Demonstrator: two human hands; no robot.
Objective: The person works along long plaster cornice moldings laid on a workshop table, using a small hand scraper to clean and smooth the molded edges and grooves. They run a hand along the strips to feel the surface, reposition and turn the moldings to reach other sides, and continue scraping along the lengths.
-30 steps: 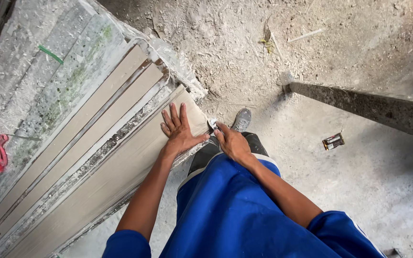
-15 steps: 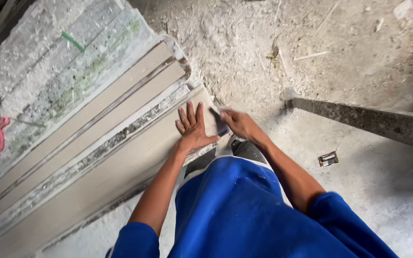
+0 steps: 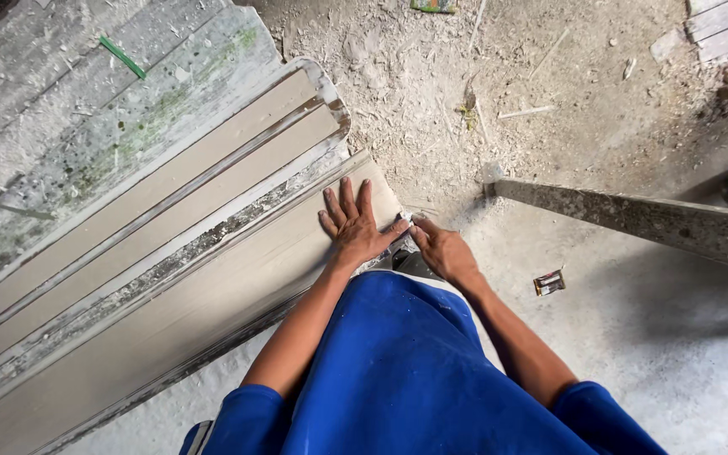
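A long beige moulded panel with raised ribs and worn, flaking white edges point(image 3: 153, 278) is lying slantwise across the dusty concrete floor strewn with wood shavings point(image 3: 634, 337), and it is taking up most of the left half of the view. The person in the blue shirt is bending over its near end, with a grey, speckled plank point(image 3: 634, 219) running off to the right, well apart from the panel. The left hand point(image 3: 354, 226) is pressing flat on the panel's flat outer strip — fingers spread, holding nothing, just steadying the piece. The right hand point(image 3: 441, 248) is curling at the panel's corner, just beside the left thumb; it seems to be pinching something small and pale there, though what it is cannot be made out. As a judgement, the work at this corner looks barely begun — the rest of the panel's edge is showing the same rough, chipped coating. A small crumpled wrapper point(image 3: 549, 282) is lying on the floor near the right forearm.
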